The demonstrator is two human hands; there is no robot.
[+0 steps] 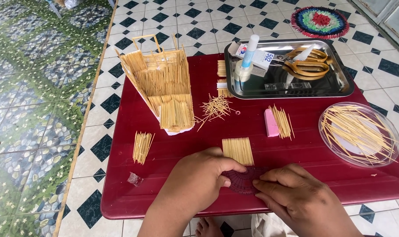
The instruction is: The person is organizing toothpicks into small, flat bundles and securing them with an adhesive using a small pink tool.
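Observation:
Both hands rest at the near edge of a dark red table [164, 153]. My left hand [198, 177] and my right hand [296, 197] press their fingertips on a small clear semicircular protractor [243, 181] lying flat. Just beyond it sits a flat panel of glued toothpicks [237, 150]. A tall model built of toothpicks [162, 83] stands at the back left. Loose toothpicks [215, 107] lie scattered mid-table.
A metal tray [331, 85] at the back holds yellow scissors [307, 63], a glue tube [248, 52] and tape. A clear round lid [386, 153] holds several toothpicks at right. A pink eraser [271, 122], toothpick bundles [142, 147] and tiled floor surround.

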